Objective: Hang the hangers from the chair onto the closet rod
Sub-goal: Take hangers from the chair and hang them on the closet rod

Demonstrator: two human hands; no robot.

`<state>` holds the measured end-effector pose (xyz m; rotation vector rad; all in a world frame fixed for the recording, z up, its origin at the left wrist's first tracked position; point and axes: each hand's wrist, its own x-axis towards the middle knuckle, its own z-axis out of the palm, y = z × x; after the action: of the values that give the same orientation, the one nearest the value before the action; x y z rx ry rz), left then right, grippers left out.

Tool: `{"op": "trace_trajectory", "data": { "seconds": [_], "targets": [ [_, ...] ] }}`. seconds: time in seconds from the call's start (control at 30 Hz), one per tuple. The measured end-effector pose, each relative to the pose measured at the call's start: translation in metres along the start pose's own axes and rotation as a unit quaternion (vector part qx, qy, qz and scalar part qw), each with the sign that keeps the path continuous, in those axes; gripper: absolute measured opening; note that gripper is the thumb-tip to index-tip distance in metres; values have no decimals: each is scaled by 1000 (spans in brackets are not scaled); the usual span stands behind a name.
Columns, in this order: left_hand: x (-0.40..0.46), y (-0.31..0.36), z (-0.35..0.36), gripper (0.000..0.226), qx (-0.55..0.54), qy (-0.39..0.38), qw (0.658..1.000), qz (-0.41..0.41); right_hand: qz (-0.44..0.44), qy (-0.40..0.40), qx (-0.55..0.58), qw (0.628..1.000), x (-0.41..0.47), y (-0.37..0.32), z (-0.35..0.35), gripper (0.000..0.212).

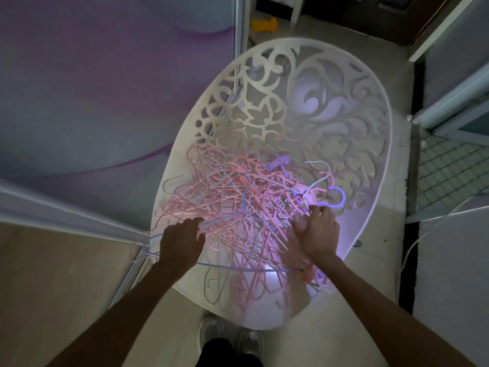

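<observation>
A tangled pile of hangers (232,205), mostly pink with a few blue, white and purple ones, fills the seat of a white cut-out chair (338,107). My left hand (182,241) lies on the pile's near left side, fingers around a thin blue hanger (227,268) whose wire runs across the chair's front. My right hand (318,230) reaches into the pile's right side, its fingers curled among pink hangers, close to a purple hook (336,198). The closet rod is not in view.
A purple and grey closet door (92,88) stands to the left, with its white frame (66,207) near my left arm. A yellow object (264,25) lies on the floor behind the chair. A white cable (428,229) trails at the right. My shoes (230,337) are below the chair.
</observation>
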<state>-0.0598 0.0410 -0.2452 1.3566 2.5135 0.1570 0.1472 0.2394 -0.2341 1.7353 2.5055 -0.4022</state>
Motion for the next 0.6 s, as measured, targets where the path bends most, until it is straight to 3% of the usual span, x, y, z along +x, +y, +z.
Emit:
{"op": "trace_trajectory", "data": {
  "seconds": [0.07, 0.17, 0.27, 0.37, 0.47, 0.53, 0.6],
  "targets": [
    [3, 4, -1, 18, -64, -11, 997, -30, -24, 10, -37, 999, 5, 5, 4, 28],
    [5, 6, -7, 33, -161, -3, 982, -93, -29, 37, 9, 999, 9, 10, 1, 14],
    [8, 10, -15, 44, -195, 7, 974, -117, 4, 4, 147, 989, 14, 14, 2, 25],
    [14, 11, -17, 23, -210, 12, 967, -145, 25, -35, 231, 972, 9, 12, 4, 34],
    [22, 8, -13, 20, -235, -7, 962, -141, 83, -79, 266, 957, 10, -2, 4, 37],
    [27, 8, -13, 25, -263, -23, 953, -149, 99, -56, 242, 964, 11, -16, 5, 62],
    [30, 8, -14, 31, -272, -28, 948, -160, 112, -18, 217, 970, 14, -27, 6, 60]
  ]
}}
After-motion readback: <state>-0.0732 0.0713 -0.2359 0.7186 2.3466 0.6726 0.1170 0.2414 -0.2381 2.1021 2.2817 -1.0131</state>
